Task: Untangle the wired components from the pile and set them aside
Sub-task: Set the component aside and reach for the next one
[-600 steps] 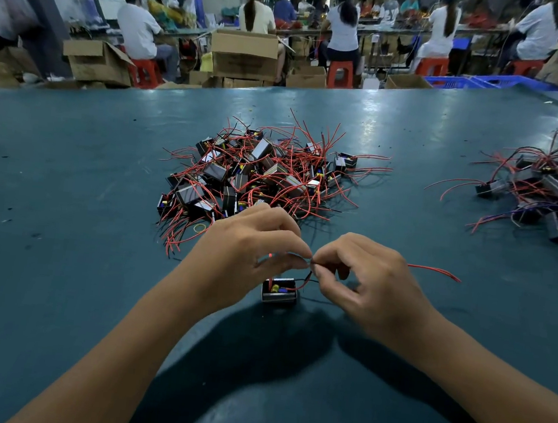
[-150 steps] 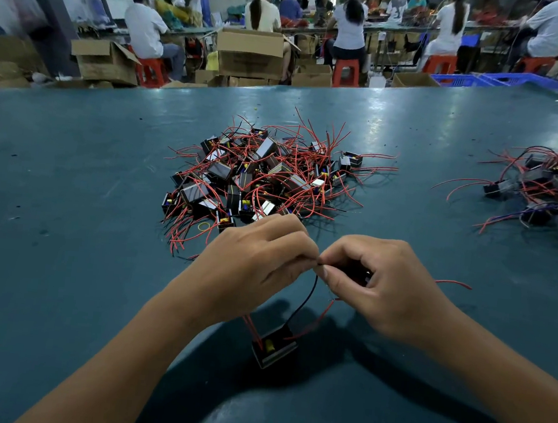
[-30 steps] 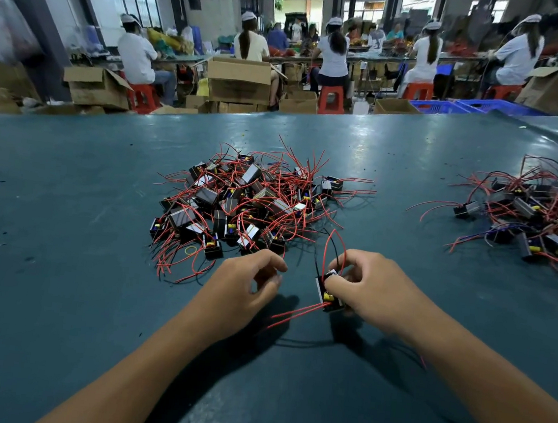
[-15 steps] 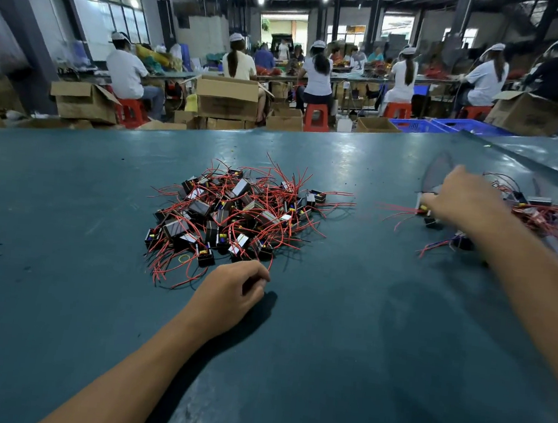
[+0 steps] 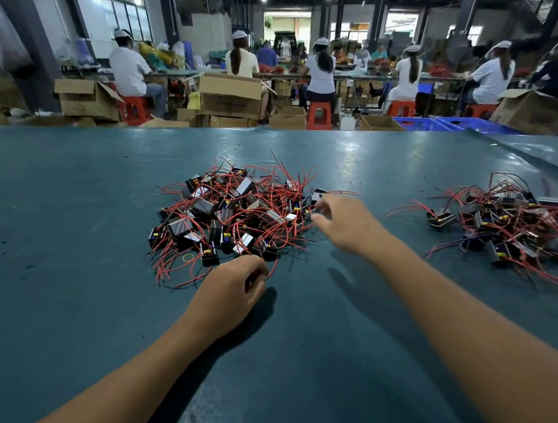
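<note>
Far left: bare teal surface (image 5: 47, 207), nothing on that part.

Next, in the middle: tangled pile (image 5: 235, 217) of small black boxes with thin red wires, spread wide from left to right.

Just below the pile's near edge: left hand (image 5: 227, 295), resting on the surface, fingers (image 5: 257, 271) loosely curled, holding nothing. Red wire tips right beside the knuckles, maybe touching; hard to tell.

A little further right: right hand (image 5: 345, 223), stretched out to the pile's right edge. Fingers apart, thumb and first finger close to pinching, nothing between them yet. One small box (image 5: 315, 194) with a long red wire (image 5: 341, 192) sits just past those fingertips, up and to the left of them. Wire runs sideways, pointing right. Right hand much nearer to this piece than the left, so likely the one to grab it.

Far right: second heap (image 5: 510, 228) of boxes and wires, well apart from the first, probably the finished ones.
</note>
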`<state>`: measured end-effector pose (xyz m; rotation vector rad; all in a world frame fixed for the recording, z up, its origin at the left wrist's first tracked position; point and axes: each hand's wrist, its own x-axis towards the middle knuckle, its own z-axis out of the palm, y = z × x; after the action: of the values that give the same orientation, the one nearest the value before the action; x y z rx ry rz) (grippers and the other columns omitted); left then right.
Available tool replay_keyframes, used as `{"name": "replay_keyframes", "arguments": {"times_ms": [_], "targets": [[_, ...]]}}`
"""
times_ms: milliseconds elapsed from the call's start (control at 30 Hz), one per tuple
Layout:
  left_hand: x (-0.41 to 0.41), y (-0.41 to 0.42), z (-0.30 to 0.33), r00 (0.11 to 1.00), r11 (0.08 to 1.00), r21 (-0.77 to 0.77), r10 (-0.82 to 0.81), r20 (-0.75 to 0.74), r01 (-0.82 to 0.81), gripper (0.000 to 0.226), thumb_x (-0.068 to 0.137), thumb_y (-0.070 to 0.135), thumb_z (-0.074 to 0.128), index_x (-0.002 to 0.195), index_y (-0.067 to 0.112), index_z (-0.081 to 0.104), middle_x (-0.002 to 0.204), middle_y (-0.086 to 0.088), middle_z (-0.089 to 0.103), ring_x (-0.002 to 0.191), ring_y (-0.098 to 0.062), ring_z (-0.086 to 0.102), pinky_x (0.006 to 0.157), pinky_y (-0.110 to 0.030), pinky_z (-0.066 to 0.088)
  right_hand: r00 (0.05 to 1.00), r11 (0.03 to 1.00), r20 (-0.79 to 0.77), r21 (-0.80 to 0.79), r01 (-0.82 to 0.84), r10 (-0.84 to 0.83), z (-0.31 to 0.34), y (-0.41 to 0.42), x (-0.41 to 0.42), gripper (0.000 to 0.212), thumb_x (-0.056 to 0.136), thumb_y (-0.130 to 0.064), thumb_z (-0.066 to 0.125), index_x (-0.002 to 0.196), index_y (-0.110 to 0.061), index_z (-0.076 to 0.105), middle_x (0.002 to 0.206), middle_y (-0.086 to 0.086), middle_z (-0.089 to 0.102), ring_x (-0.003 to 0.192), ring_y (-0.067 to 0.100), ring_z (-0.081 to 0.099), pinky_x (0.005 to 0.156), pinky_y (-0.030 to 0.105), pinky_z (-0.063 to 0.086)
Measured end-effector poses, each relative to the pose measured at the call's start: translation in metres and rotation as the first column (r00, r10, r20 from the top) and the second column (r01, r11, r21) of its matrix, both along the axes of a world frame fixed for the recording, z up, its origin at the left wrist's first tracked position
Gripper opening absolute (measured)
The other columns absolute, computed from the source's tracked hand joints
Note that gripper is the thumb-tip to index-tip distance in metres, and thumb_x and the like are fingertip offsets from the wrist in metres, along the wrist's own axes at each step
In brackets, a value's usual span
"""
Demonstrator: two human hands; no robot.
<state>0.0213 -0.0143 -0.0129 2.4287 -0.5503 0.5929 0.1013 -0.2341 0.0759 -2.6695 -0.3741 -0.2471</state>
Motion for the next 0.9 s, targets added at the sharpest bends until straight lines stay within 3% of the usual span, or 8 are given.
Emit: {"name": "replay_keyframes", "arguments": {"times_ms": [133, 300, 467, 567, 633, 767, 900], "targets": [[-0.001, -0.001, 0.000, 0.995, 0.998, -0.035, 0.057, 0.079, -0.054, 0.012, 0.093, 0.008, 0.064, 0.103, 0.012, 0.066, 0.099, 0.005, 0.064, 0.086, -0.008, 0.056, 0.077, -0.025, 0.052, 1.000, 0.997, 0.026, 0.073, -0.014, 0.012, -0.006, 0.027, 0.019, 0.022, 0.098, -0.023, 0.054, 0.114, -0.011, 0.063, 0.107, 0.009, 0.069, 0.095, 0.026, 0.063, 0.086, 0.040, 0.053], [0.001, 0.005, 0.002, 0.958, 0.973, -0.151, 0.201, 0.205, -0.172, 0.024, 0.088, 0.001, 0.063, 0.110, 0.008, 0.060, 0.102, 0.005, 0.053, 0.091, -0.010, 0.050, 0.081, -0.026, 0.049, 0.998, 0.997, -0.068, -0.075, -0.009, 0.004, -0.019, 0.044, 0.037, 0.021, 0.096, -0.029, 0.060, 0.111, -0.015, 0.061, 0.121, 0.013, 0.064, 0.128, 0.036, 0.049, 0.091, 0.039, 0.049], [0.011, 0.014, 0.003, 0.918, 0.881, -0.357, 0.375, 0.131, -0.309, 0.030, 0.086, 0.003, 0.062, 0.114, 0.010, 0.055, 0.104, 0.006, 0.050, 0.098, -0.016, 0.049, 0.089, -0.038, 0.047, 0.998, 0.996, -0.066, -0.085, -0.001, -0.004, -0.027, 0.047, 0.040, 0.024, 0.089, -0.024, 0.066, 0.110, -0.014, 0.060, 0.109, 0.008, 0.066, 0.097, 0.026, 0.060, 0.086, 0.039, 0.053], [0.013, 0.019, 0.005, 0.894, 0.851, -0.430, 0.408, 0.185, -0.300, 0.028, 0.086, 0.009, 0.059, 0.112, 0.015, 0.054, 0.100, 0.008, 0.049, 0.087, -0.012, 0.049, 0.079, -0.028, 0.045, 0.999, 0.995, -0.034, -0.102, -0.005, 0.002, -0.028, 0.046, 0.036, 0.020, 0.090, -0.025, 0.065, 0.107, -0.014, 0.062, 0.106, 0.007, 0.066, 0.096, 0.026, 0.060, 0.085, 0.040, 0.053], [0.015, 0.027, 0.008, 0.876, 0.846, -0.449, 0.422, 0.233, -0.288, 0.025, 0.085, 0.012, 0.056, 0.109, 0.018, 0.053, 0.096, 0.009, 0.049, 0.082, -0.011, 0.047, 0.075, -0.023, 0.042, 1.000, 0.988, 0.003, -0.153, -0.007, 0.007, -0.028, 0.044, 0.033, 0.020, 0.092, -0.026, 0.062, 0.106, -0.013, 0.066, 0.106, 0.007, 0.068, 0.097, 0.027, 0.061, 0.084, 0.038, 0.053], [0.021, 0.040, 0.010, 0.860, 0.802, -0.494, 0.474, 0.186, -0.335, 0.023, 0.087, 0.006, 0.056, 0.107, 0.018, 0.054, 0.095, 0.004, 0.053, 0.084, -0.021, 0.053, 0.074, -0.044, 0.050, 0.997, 0.941, 0.059, -0.338, -0.027, 0.050, -0.033, 0.044, 0.024, 0.029, 0.096, -0.028, 0.052, 0.114, -0.011, 0.066, 0.108, 0.010, 0.069, 0.103, 0.030, 0.061, 0.084, 0.038, 0.052], [0.023, 0.039, 0.008, 0.877, 0.833, -0.412, 0.458, 0.141, -0.369, 0.018, 0.088, 0.005, 0.058, 0.102, 0.016, 0.055, 0.095, 0.003, 0.054, 0.085, -0.020, 0.052, 0.076, -0.049, 0.049, 0.990, 0.860, 0.113, -0.510, -0.012, 0.081, -0.038, 0.049, 0.017, 0.022, 0.095, -0.024, 0.048, 0.104, -0.011, 0.063, 0.100, 0.009, 0.066, 0.097, 0.029, 0.056, 0.076, 0.037, 0.038]]}}
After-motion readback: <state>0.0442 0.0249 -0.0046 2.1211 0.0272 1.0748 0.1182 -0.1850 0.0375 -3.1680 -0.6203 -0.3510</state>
